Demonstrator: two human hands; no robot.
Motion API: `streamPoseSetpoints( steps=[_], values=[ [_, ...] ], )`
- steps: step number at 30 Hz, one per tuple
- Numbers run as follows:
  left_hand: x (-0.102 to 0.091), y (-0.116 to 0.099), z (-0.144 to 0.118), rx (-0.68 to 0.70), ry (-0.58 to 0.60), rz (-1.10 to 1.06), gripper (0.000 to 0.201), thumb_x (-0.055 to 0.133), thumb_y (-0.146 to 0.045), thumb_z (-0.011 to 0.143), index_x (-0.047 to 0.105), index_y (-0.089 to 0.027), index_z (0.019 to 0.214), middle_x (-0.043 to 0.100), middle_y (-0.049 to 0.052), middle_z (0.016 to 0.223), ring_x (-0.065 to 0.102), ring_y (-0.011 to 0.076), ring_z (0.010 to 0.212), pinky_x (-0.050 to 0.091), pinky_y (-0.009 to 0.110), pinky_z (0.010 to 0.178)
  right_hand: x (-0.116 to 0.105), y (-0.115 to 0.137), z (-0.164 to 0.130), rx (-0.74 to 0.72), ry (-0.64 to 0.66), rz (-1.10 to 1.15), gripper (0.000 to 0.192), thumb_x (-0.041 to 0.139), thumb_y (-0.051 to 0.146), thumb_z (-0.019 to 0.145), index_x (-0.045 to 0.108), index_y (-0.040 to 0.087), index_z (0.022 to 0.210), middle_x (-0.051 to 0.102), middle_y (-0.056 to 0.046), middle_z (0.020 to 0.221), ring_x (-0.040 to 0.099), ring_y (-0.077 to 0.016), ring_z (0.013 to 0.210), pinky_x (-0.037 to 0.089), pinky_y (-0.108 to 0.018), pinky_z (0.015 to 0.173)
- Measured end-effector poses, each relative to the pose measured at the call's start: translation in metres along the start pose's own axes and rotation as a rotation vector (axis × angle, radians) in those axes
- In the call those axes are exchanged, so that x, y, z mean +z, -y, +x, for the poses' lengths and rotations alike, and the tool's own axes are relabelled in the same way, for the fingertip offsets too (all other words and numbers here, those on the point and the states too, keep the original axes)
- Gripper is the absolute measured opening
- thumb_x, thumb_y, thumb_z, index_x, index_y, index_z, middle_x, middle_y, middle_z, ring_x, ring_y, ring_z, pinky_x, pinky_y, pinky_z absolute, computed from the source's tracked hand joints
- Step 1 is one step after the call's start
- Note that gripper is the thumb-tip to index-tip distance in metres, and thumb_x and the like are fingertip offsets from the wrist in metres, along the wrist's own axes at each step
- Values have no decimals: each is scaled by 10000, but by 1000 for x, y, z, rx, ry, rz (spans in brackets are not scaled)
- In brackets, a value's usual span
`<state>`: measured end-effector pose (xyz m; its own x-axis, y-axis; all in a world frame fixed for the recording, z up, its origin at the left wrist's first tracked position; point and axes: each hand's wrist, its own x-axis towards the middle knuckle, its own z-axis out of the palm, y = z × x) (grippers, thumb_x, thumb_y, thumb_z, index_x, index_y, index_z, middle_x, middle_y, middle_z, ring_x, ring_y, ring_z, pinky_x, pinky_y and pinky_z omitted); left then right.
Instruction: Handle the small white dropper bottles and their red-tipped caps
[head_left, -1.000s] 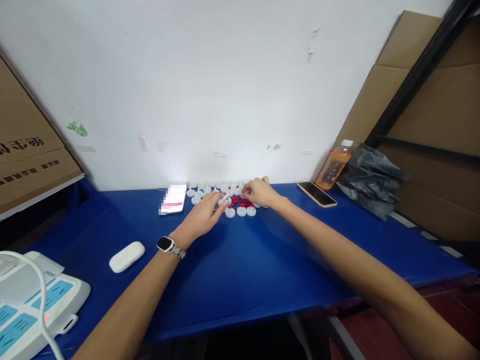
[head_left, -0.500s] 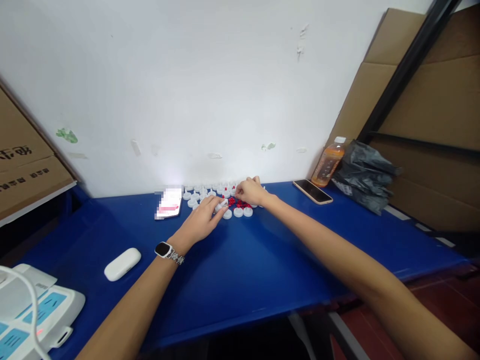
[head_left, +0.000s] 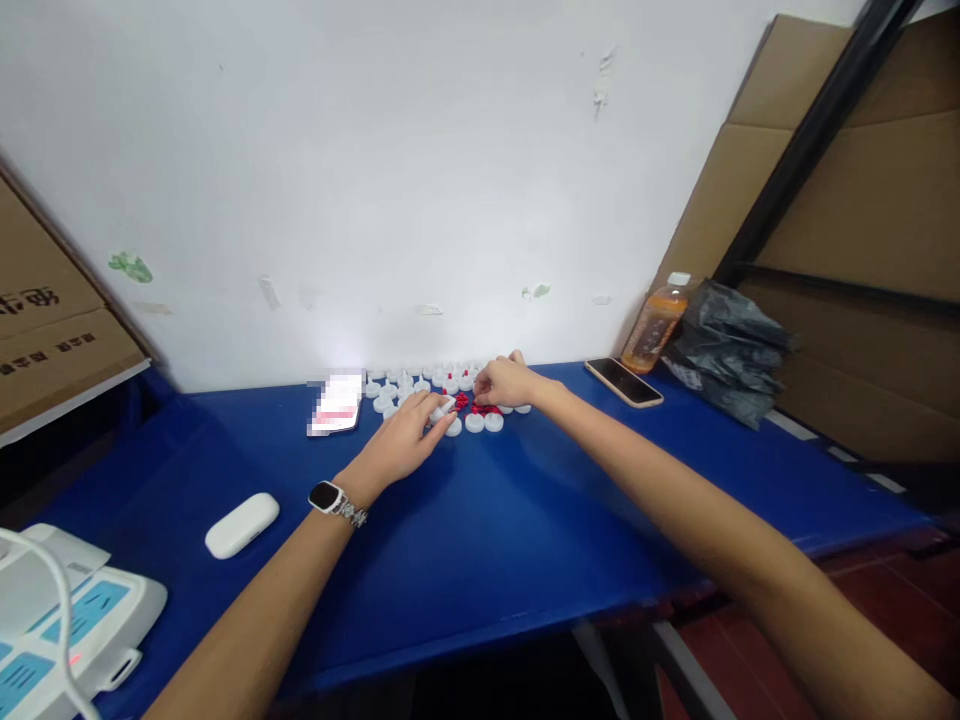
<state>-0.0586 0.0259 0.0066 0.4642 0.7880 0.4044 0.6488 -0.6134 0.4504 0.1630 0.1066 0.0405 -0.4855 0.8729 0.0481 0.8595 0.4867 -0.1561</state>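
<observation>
The left hand [head_left: 405, 440] has its grip closed, thumb against fingers, around a white spouted cap [head_left: 445, 408] tilted just above the blue surface [head_left: 480, 540], near the wall [head_left: 420, 200]. Just beside it, the right hand [head_left: 506, 383] bends its fingers down to the small red pieces [head_left: 487, 409], its grip drawn nearly together, though whether it has hold of one cannot be told. More white caps [head_left: 474, 423] stand around both hands, between a lit phone [head_left: 341, 402] and a dark-screened phone [head_left: 624, 382].

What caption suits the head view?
Left hand holds a white cap, right hand by red pieces, over a blue table.
</observation>
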Motion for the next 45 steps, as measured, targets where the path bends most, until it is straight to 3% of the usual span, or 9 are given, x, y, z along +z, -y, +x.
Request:
streamPoseSetpoints(
  steps=[6, 10, 14, 18, 22, 28, 34, 40, 45],
  values=[
    [-2, -1, 0, 6, -11, -3, 352, 367, -479, 1003, 562, -200, 1091, 602, 92, 1124, 573, 238, 1055, 463, 377, 907, 1, 14, -25, -44, -167, 201, 316, 586, 459, 894, 734, 185, 840, 711, -20, 750, 601, -150, 728, 315, -305, 816],
    [-1, -3, 1, 19, -1, 16, 343, 378, -481, 1000, 567, -201, 1058, 609, 84, 1081, 564, 241, 1063, 456, 378, 916, 9, 16, -48, -168, -181, 274, 204, 634, 355, 881, 730, 175, 874, 642, 13, 648, 544, -112, 619, 318, -253, 687],
    [2, -5, 1, 44, 30, -11, 326, 390, -462, 1001, 564, -206, 1105, 606, 72, 1078, 578, 226, 1027, 454, 373, 925, 20, 9, -58, -213, -243, 301, 150, 619, 265, 886, 736, 174, 906, 653, -6, 721, 544, -116, 663, 329, -245, 670],
    [3, -7, 1, 16, 31, -28, 318, 349, -382, 1017, 532, -199, 1202, 575, 88, 1140, 599, 206, 977, 466, 364, 897, 28, 1, -62, -207, -293, 353, 137, 621, 228, 871, 732, 176, 932, 669, -28, 804, 565, -133, 730, 367, -251, 695],
    [5, -6, 2, 10, -26, 14, 271, 323, -298, 1016, 555, -189, 1105, 581, 85, 1112, 594, 205, 1008, 453, 366, 926, 32, -1, -66, -197, -328, 399, 126, 624, 200, 850, 729, 172, 915, 668, -38, 851, 578, -135, 753, 401, -253, 715],
    [24, -4, 8, -127, -130, 77, 294, 552, -419, 924, 582, -200, 1119, 665, 65, 1060, 634, 232, 954, 482, 355, 849, 33, -2, -69, -195, -316, 452, 122, 626, 193, 845, 731, 169, 903, 655, -40, 851, 571, -123, 720, 422, -247, 694],
    [29, 1, 13, -112, -91, 79, 198, 492, -341, 949, 640, -210, 937, 695, 58, 985, 646, 227, 908, 471, 339, 821, 29, -10, -68, -153, -289, 474, 102, 652, 185, 821, 731, 172, 884, 663, -34, 846, 579, -116, 692, 429, -240, 675],
    [20, 7, 13, -189, -73, 85, 227, 486, -359, 939, 648, -204, 900, 706, 68, 940, 651, 243, 894, 465, 337, 784, 29, -24, -64, -119, -292, 428, 122, 638, 212, 840, 731, 173, 909, 660, -36, 860, 566, -106, 655, 420, -240, 673],
    [21, 14, 16, -175, -73, 91, 235, 475, -361, 935, 641, -195, 916, 700, 78, 962, 644, 245, 906, 469, 344, 801, 34, -38, -59, -134, -337, 329, 142, 644, 234, 840, 735, 177, 933, 615, -26, 828, 529, -105, 653, 381, -233, 661]
  ],
)
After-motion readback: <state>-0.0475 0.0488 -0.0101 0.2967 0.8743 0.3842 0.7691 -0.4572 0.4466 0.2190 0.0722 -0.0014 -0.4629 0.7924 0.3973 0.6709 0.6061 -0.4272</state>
